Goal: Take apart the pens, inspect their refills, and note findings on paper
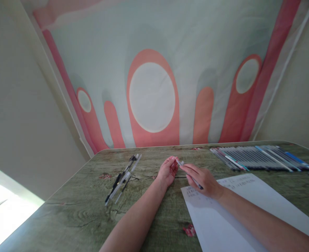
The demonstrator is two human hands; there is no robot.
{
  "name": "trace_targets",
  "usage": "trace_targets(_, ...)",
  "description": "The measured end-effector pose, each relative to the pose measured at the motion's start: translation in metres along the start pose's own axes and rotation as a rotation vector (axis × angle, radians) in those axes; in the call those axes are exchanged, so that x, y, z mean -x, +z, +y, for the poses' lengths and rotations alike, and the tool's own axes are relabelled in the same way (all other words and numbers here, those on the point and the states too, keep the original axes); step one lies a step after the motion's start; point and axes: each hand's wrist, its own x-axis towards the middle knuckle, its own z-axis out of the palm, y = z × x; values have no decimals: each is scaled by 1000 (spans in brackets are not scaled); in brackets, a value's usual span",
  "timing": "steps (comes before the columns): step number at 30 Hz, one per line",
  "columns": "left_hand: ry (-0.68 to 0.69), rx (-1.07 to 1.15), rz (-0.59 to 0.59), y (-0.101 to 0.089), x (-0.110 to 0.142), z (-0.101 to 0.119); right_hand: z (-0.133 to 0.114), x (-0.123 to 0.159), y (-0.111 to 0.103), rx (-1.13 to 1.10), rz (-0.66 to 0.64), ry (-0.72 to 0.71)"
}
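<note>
Over the table's middle, my right hand (202, 179) holds a slim pen (180, 162) with a dark rear end that sticks out below the palm. My left hand (168, 171) has its fingers curled, with thumb and fingertips pinched at the pen's thin front end. Whether they grip the tip itself or a small part on it is too small to tell. Beneath my right hand and forearm lies a white paper sheet (230, 213) with rows of handwritten marks near its top edge.
On the wood-patterned table (83, 217), a loose group of pens and clear pen parts (123, 180) lies left of my hands. A long row of pens (251, 157) lies side by side at the back right. A printed pink-and-grey backdrop (151, 98) hangs behind the table.
</note>
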Motion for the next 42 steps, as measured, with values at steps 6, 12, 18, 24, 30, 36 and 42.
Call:
trace_targets(6,4,-7,8,0,0,0,0,1,1,4,-36,24)
trace_targets(12,11,-10,20,2,0,1,-1,1,1,7,-25,22)
trace_targets(18,19,-22,13,2,1,0,-2,-1,-1,8,18,2)
trace_targets(24,28,-15,9,2,1,0,-3,-1,-1,1,2,17)
trace_targets(30,30,-29,15,2,1,0,-3,0,-1,8,15,11)
trace_targets(36,38,-28,15,2,0,-1,-3,0,1,9,11,23)
trace_targets(42,40,-24,10,2,1,0,-5,-1,-1,0,25,16)
